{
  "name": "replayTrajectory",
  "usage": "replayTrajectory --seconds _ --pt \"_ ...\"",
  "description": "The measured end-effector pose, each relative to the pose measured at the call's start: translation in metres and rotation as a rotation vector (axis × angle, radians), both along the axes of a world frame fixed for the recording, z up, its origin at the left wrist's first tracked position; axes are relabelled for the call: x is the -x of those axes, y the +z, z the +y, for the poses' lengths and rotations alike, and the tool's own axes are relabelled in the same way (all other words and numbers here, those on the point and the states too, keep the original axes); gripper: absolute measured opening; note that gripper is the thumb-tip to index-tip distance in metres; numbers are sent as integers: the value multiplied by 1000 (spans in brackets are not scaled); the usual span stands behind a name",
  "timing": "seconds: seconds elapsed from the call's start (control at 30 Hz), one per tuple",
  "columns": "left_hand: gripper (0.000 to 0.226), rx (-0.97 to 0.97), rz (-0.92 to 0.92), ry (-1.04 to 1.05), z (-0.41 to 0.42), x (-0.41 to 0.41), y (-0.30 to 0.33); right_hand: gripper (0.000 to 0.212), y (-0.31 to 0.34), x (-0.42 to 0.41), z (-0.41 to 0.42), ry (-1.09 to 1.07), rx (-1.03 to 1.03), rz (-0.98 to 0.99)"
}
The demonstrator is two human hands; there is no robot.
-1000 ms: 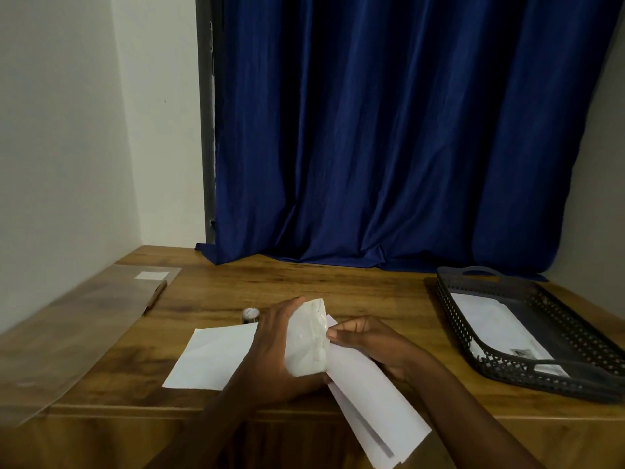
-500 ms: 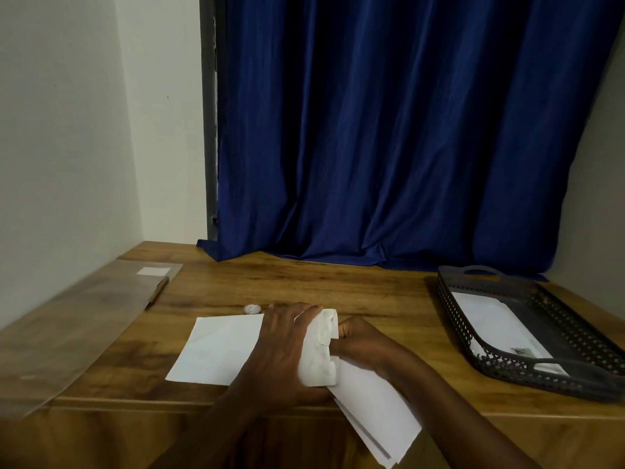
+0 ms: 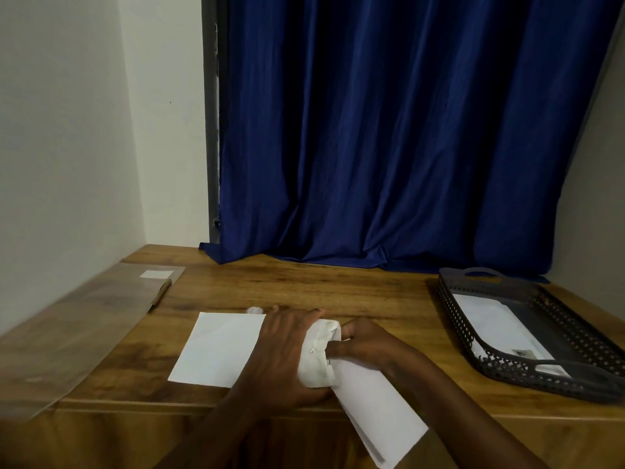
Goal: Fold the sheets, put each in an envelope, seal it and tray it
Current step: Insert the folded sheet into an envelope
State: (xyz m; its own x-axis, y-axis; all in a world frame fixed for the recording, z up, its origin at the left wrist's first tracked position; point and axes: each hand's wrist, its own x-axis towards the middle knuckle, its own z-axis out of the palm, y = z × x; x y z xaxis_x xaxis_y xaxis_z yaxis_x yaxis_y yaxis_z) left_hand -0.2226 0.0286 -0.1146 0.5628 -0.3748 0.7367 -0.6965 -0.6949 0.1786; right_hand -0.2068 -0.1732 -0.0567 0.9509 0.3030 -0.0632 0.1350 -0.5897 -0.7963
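Note:
My left hand grips a white envelope and holds it down on the wooden table near the front edge. My right hand pinches a folded white sheet at the envelope's open end. The sheet's upper end lies at or inside the envelope mouth, and its lower end sticks out past the table's front edge. An unfolded sheet lies flat to the left, partly under my left hand. A dark perforated tray stands at the right with a white envelope in it.
A clear plastic sleeve with a small white label lies along the table's left side. A small whitish round object sits just behind the flat sheet. A blue curtain hangs behind the table, and walls close in left and right.
Both hands brought the envelope down from a raised, tilted hold to lie on the table. The folded sheet moved down with them.

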Motion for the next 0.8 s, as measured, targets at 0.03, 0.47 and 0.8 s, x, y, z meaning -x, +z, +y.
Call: replayTrajectory --seconds 0.03,0.47,0.8 --pt "108 15 78 -6 1 3 5 17 5 1 -9 -7 0 -14" --pt "120 -94 348 151 1 -3 0 34 46 31 -72 -4 -25 -7" --pt "113 -36 118 90 1 0 0 14 19 21 -42 68 159 -103"
